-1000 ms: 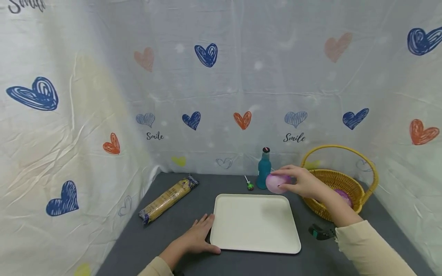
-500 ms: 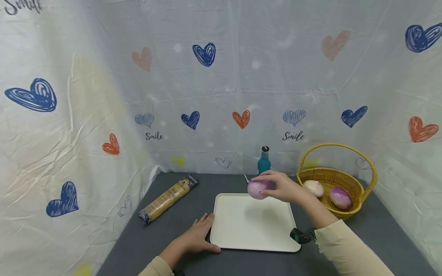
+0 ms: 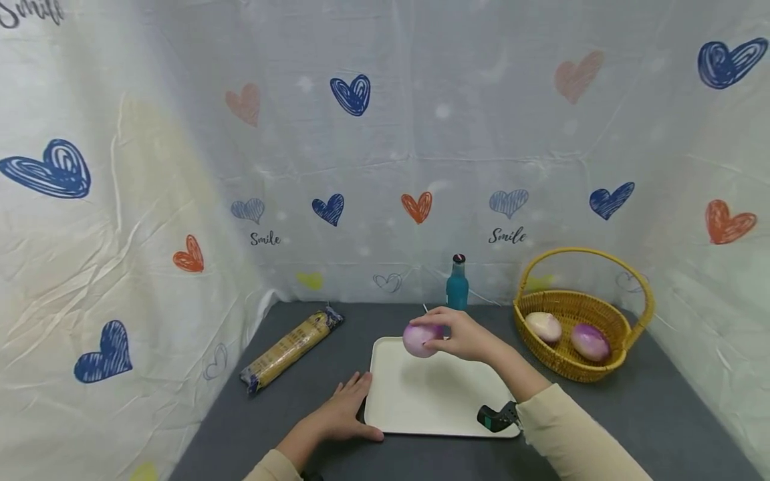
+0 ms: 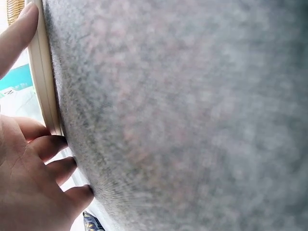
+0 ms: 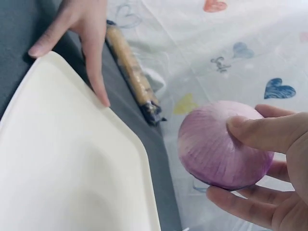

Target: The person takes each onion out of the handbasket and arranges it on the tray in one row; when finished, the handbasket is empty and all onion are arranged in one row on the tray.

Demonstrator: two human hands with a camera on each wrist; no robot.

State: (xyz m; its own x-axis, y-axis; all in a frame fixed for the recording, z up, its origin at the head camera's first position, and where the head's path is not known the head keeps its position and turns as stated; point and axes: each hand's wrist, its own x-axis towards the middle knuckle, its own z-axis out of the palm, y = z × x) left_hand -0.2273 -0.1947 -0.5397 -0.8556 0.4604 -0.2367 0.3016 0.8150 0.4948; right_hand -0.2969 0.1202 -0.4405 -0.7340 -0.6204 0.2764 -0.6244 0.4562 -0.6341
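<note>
A purple onion [image 3: 417, 341] is pinched between the thumb and fingers of my right hand [image 3: 462, 336], above the far left part of a cream tray [image 3: 442, 411]. In the right wrist view, the thumb presses on the near side of the onion [image 5: 216, 149] and the fingers curl round its other side. My left hand [image 3: 341, 412] rests at the tray's left edge with its fingers spread. The left wrist view has its thumb [image 4: 21, 33] and fingertips along the tray's rim [image 4: 44, 86].
A yellow wicker basket [image 3: 556, 366] with two onions stands right. Behind the tray is a blue bottle [image 3: 457, 290]; a white stick [image 3: 425, 308] shows beside it, its lower end hidden by my right hand. A long gold packet [image 3: 291, 347] lies left. A heart-print curtain surrounds the table.
My right hand has carried the onion leftward from beside the basket to over the tray, uncovering two onions in the basket. My left hand has stayed at the tray's edge.
</note>
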